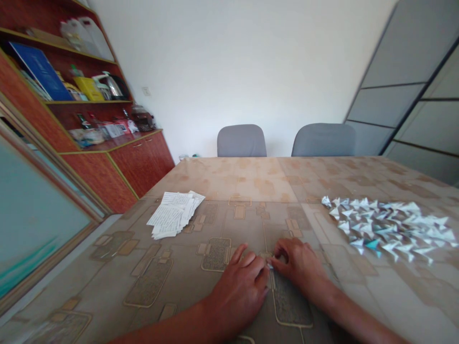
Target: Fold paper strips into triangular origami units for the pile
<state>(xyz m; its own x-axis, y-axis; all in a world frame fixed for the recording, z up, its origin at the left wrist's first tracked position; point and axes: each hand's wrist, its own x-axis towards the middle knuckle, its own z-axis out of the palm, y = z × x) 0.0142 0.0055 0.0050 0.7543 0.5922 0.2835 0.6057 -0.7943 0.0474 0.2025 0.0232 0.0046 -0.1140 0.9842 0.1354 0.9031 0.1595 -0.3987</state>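
My left hand [244, 283] and my right hand [300, 265] meet low over the table, fingertips almost touching. Between their pinched fingers shows a sliver of a small white piece of paper [270, 266]; the rest of it is hidden by the fingers. To the left lies a loose stack of printed paper slips [174, 214]. Many small folded paper pieces [389, 224], mostly white with pointed corners, stand in rows on the right. One of them, a teal folded piece [373, 245], is near the front of the group.
A patterned brown cloth [143, 260] covers the table. Two grey chairs [242, 141] stand at its far side before a white wall. At the left is a red-brown cabinet [143, 157] with an electric kettle [114, 88] and jugs on its shelves.
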